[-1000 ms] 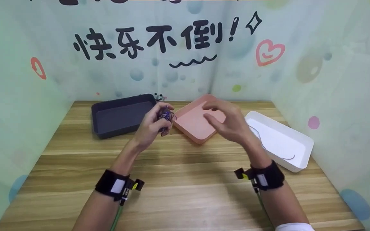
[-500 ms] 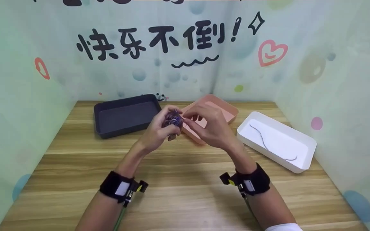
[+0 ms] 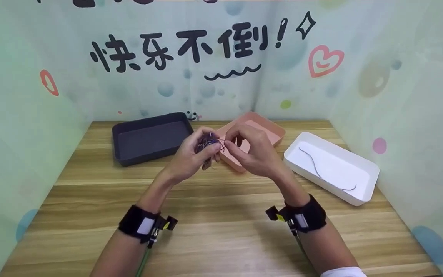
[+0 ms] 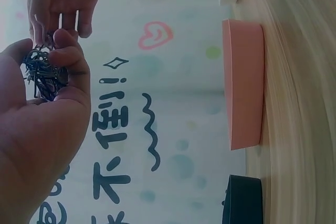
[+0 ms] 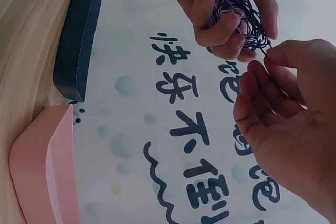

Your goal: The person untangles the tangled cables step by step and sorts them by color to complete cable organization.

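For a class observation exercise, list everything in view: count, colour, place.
Table: 1, brown, foreground
Backdrop: 1, pale green, black lettering, behind table
Dark tray: 1, charcoal, back left
Pink tray: 1, pink, back middle
White tray: 1, white, right side
Loose strand: 1, grey, in white tray
Tangle: 1, blue and grey strands, held midair
Wrist straps: 2, black, both wrists
Cables: 2, green, along forearms
Sleeve: 1, white, right forearm
Left hand: 1, bare, gripping tangle
Right hand: 1, bare, pinching a tangle strand

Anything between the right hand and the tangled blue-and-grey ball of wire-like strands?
Nothing visible at the edge of the tangled ball, where the right hand pinches a thin dark strand; elsewhere the left hand partly covers the ball.
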Motion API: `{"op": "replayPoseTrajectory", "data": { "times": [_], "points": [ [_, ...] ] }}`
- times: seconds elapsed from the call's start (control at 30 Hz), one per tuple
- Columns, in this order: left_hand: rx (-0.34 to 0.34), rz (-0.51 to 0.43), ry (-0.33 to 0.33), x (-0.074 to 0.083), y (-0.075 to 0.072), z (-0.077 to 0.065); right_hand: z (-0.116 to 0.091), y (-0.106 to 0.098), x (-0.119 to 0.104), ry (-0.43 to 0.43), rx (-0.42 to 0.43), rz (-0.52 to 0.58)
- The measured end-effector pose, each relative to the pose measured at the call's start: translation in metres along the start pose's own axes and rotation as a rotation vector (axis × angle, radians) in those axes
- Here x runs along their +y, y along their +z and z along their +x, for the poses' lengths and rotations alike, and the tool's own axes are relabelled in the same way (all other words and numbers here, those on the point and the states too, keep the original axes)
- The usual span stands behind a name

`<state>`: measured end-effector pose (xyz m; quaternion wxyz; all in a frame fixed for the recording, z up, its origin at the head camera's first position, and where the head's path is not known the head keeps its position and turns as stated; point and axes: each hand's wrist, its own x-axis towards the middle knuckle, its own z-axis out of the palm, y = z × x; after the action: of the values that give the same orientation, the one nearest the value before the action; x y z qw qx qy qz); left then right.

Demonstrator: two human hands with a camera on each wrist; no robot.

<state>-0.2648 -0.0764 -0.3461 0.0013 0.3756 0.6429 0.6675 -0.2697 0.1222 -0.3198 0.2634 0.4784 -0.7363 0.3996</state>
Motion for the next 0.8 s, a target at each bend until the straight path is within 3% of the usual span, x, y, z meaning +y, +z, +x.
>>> {"op": "replayPoseTrajectory", "data": {
  "times": [0.2, 0.37, 0.5, 0.67, 0.8],
  "points": [
    [0.007, -0.013, -0.018, -0.002, -0.005, 0.000, 0.002, -0.009, -0.008, 0.167, 0.014, 0.362],
    [0.010, -0.010, -0.029, -0.002, -0.007, -0.001, -0.001, -0.011, 0.004, 0.288, 0.049, 0.691],
    [0.011, 0.008, -0.034, -0.001, -0.008, -0.001, -0.005, -0.009, 0.016, 0.350, 0.077, 0.879],
    [0.014, 0.023, -0.021, 0.000, -0.009, -0.001, -0.005, -0.008, 0.019, 0.365, 0.097, 0.960],
    [0.011, 0.051, -0.012, 0.000, -0.011, -0.001, -0.003, -0.013, 0.014, 0.342, 0.089, 0.847]
  ]
}}
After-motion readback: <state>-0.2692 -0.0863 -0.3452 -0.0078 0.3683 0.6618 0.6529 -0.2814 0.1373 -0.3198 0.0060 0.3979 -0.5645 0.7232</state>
